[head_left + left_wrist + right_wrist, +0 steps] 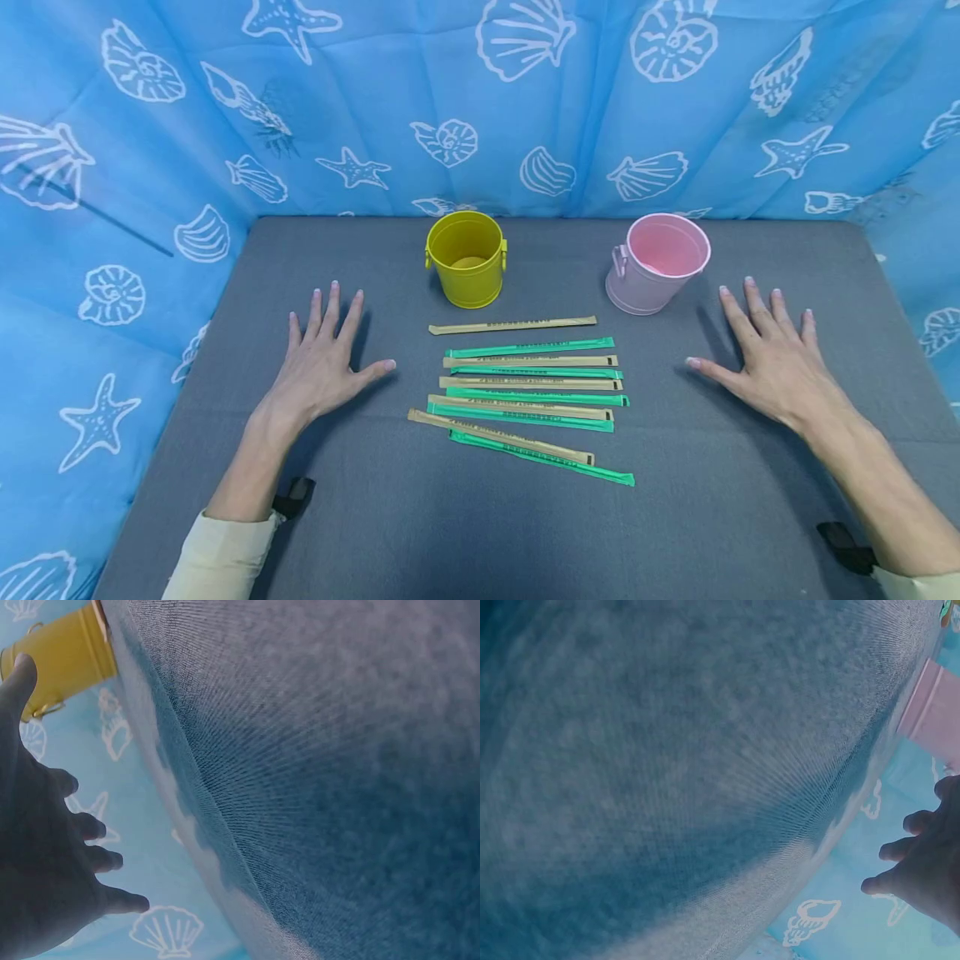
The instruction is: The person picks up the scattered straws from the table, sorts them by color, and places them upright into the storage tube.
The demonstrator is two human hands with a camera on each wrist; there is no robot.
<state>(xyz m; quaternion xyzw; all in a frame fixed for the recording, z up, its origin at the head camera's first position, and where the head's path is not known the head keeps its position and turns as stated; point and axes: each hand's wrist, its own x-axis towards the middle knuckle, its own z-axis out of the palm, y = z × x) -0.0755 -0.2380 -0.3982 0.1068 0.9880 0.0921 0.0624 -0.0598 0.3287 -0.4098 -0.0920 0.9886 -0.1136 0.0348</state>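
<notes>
The fingers of the left hand (318,367) are spread wide and almost straight, with the thumb out to the side, and they have hold of nothing. The fingers of the right hand (776,371) are spread wide too, thumb pointing in, and they have hold of nothing either. Both hands are over the table, palms down, well apart.

Between the hands lie ten long, thin, flat sticks with dark printing: five tan sticks (512,325) and five shiny green sticks (542,457). Going from far to near, they take turns, tan then green. Most lie nearly side to side, and some are so close that they touch or overlap. The two nearest ones slant more, with their right ends closer to the person.

Behind the sticks stands a small round yellow bucket (470,279) with little handles on its sides. A small round pale pink bucket (645,287) stands to the right of it, near the right hand's fingertips but not touching them.

Each arm has a cream sleeve (225,554) and a small black piece (295,497) by the wrist. Under everything is a gray cloth-covered table (360,525). Around it hangs a blue cloth curtain (420,92) with white seashells and starfish.
</notes>
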